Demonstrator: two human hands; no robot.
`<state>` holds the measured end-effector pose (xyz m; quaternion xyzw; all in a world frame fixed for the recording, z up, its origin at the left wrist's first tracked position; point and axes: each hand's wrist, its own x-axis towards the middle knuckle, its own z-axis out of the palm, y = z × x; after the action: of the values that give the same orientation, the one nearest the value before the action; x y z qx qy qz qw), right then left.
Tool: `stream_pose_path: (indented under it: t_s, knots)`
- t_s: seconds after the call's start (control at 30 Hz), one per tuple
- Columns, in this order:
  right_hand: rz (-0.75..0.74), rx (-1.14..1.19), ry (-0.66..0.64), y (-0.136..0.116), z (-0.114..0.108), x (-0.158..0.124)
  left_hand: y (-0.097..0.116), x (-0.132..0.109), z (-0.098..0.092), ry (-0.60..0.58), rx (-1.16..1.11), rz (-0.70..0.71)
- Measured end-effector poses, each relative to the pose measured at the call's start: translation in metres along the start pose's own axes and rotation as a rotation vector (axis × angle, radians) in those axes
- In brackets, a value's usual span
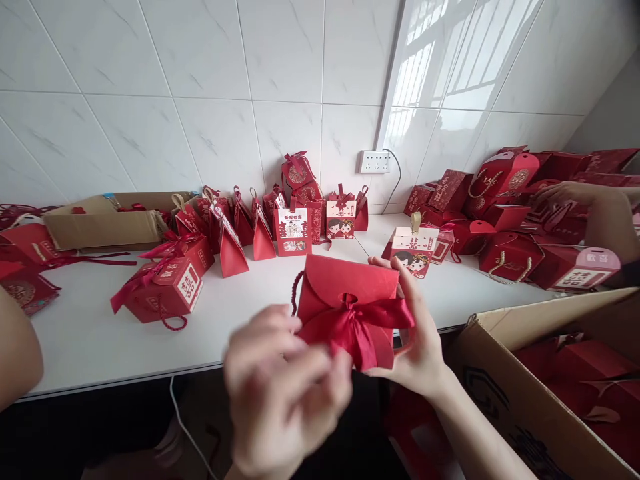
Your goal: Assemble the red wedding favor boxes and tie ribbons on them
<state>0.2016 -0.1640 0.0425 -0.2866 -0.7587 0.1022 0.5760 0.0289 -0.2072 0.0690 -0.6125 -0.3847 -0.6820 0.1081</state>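
A red gift box (357, 277) with a curved flap is held up over the table's front edge. My right hand (420, 340) grips it from the right side and below, thumb and fingers around its edge. A dark red satin ribbon (363, 333) is tied in a bow at the box front, threaded at a heart-shaped cutout. My left hand (290, 393), blurred by motion, is closed with curled fingers at the bow's lower left; the fingertips seem to pinch the ribbon. A twisted red cord handle (295, 293) loops out at the box's left side.
Finished-looking red boxes (170, 280) and several triangular boxes (233, 247) stand along the white table (240, 333). More boxes (507, 180) pile up at right, where another person's hand (575, 193) reaches in. An open carton (500, 387) sits lower right; a socket (375, 161) is on the wall.
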Motion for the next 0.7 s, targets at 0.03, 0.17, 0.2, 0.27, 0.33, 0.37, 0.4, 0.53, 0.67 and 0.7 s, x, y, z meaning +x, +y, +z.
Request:
stream_pose_path:
  t_s: [0.03,0.17,0.2,0.27,0.33,0.37,0.4,0.53,0.67,0.7]
  knots:
    - [0.072,0.008,0.031,0.002,-0.004,0.0,-0.012,0.004,0.003,0.089,0.023,-0.028]
    - [0.471,0.279,0.209,0.012,-0.029,-0.004,-0.061,0.006,0.033,-0.207,0.145,-0.341]
    - [0.576,0.388,0.203,0.014,-0.038,-0.006,-0.069,0.001,0.045,-0.325,0.135,-0.334]
    - [0.756,0.587,0.126,0.014,-0.055,-0.012,-0.074,-0.017,0.072,-0.572,0.073,-0.261]
    - [0.858,0.716,0.044,0.009,-0.07,-0.023,-0.071,-0.038,0.098,-0.765,0.035,-0.138]
    - [0.876,0.743,0.032,0.005,-0.075,-0.029,-0.068,-0.049,0.108,-0.85,0.034,-0.083]
    - [0.883,0.75,0.041,0.0,-0.08,-0.036,-0.066,-0.059,0.116,-0.926,0.043,-0.038]
    - [0.935,0.683,0.191,-0.016,-0.099,-0.062,-0.069,-0.085,0.131,-1.124,0.14,0.085]
    - [0.903,0.126,0.544,-0.03,-0.137,-0.083,-0.084,-0.091,0.13,-1.164,0.191,0.13]
    - [0.834,-0.114,0.652,-0.034,-0.149,-0.088,-0.087,-0.092,0.13,-1.176,0.181,0.129]
